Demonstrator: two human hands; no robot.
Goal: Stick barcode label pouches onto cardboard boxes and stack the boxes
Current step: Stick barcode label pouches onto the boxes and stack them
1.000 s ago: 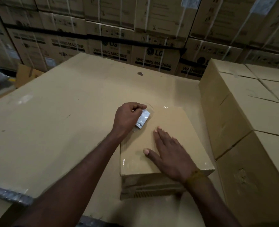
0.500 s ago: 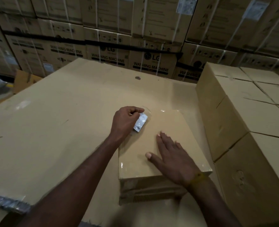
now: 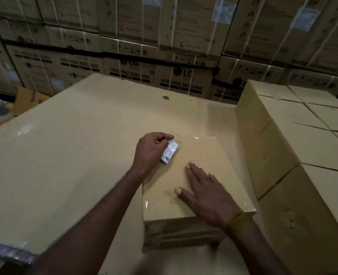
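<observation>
A flat cardboard box [image 3: 206, 155] wrapped in clear film lies on a large cardboard sheet in front of me. My left hand [image 3: 151, 150] has its fingers curled and pinches a clear barcode label pouch [image 3: 169, 151] at the box's far left corner. The pouch holds a white label with a barcode at its lower end. My right hand [image 3: 206, 192] lies flat with straight fingers on the top of the box, near its middle.
The large cardboard sheet [image 3: 65, 155] spreads to the left and behind the box. A stack of plain cardboard boxes [image 3: 303, 155] stands close on the right. A wall of washing machine cartons [image 3: 164, 56] fills the background.
Both hands keep their places on the box. The view has tilted up slightly, so the box sits lower in the frame.
</observation>
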